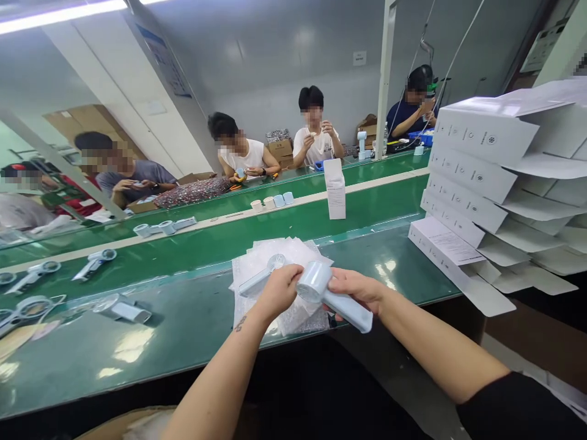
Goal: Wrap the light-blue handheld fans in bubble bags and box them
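Note:
My left hand (279, 292) and my right hand (356, 289) both grip a pale blue handheld fan (332, 297) over the near edge of the green bench. The left hand's fingers close on its round head; the right hand wraps the handle, which points down to the right. Under the hands lies a stack of clear plastic bags (275, 269) with a second pale fan (262, 276) resting on top.
Open white cartons (477, 183) are piled at the right. One white box (335, 189) stands upright on the green conveyor (183, 244). More fans (94, 263) lie along the left, small cups (273, 201) sit mid-belt. Several people work across the line.

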`<state>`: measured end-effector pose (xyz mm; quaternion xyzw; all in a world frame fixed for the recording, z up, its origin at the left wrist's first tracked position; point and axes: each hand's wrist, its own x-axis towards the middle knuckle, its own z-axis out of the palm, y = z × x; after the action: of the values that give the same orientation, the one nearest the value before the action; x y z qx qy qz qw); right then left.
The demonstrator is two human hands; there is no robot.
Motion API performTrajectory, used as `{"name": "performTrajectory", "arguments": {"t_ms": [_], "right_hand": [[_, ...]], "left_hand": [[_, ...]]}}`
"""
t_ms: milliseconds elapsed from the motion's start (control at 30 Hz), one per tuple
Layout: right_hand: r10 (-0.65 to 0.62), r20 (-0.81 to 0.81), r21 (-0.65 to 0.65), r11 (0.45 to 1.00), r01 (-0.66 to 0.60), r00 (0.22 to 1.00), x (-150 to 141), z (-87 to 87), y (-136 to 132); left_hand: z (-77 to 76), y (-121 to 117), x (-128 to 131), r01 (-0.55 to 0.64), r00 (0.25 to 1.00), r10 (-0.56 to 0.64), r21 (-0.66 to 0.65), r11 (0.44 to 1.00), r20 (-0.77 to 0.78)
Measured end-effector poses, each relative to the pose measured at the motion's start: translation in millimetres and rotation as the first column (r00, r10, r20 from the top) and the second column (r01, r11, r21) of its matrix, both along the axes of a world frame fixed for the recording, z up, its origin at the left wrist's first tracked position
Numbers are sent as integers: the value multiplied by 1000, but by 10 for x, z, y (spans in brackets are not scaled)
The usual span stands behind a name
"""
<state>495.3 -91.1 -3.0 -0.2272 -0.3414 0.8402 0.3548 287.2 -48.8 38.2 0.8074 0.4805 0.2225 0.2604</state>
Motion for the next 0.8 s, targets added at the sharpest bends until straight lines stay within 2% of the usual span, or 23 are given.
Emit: {"name": "performTrajectory", "arguments": {"t_ms": [100, 233, 300, 367, 467, 533, 567, 600, 633, 700, 733, 800], "right_hand": [[32, 125, -15, 999, -30, 992, -28, 53, 136], [-15, 192, -20, 1000, 19, 981, -35, 23, 156], [-75, 208, -28, 996, 83, 975, -33, 12, 126], [-110, 226, -39, 992, 122, 968, -22, 1, 90], [-168, 246, -8, 985, 175, 955, 14, -45, 31], [-249, 246, 31, 968, 249, 937, 38, -106, -11], [-298, 235, 44, 954, 296, 925, 45, -143, -31], [-346, 216, 50, 938, 344, 913, 48, -183, -50], [-382, 192, 48, 924, 380, 904, 47, -224, -67], [-398, 150, 38, 917, 397, 905, 32, -302, -96], [-383, 135, 32, 924, 382, 914, 20, -335, -108], [-348, 122, 4, 937, 350, 929, -3, -387, -127]], "left_hand": [[-34, -30, -41, -138, 978, 145, -54, 989, 153], [-1, -117, -47, -152, 963, 152, -15, 988, 223], [-4, -168, -15, -174, 959, 147, 90, 981, 243], [-55, -219, 21, -170, 967, 107, 272, 947, 233], [-231, -301, 60, -53, 989, -34, 555, 830, 145], [-390, -362, 88, -1, 991, -85, 633, 774, 106], [-470, -392, 109, -16, 990, -75, 620, 785, 120], [-545, -417, 136, -59, 986, -41, 567, 822, 161], [-609, -436, 170, -113, 975, 7, 469, 876, 223], [-694, -443, 243, -158, 924, 93, 148, 976, 372], [-713, -428, 276, -119, 888, 120, -29, 992, 443], [-702, -360, 322, 24, 814, 146, -284, 959, 563]]}}
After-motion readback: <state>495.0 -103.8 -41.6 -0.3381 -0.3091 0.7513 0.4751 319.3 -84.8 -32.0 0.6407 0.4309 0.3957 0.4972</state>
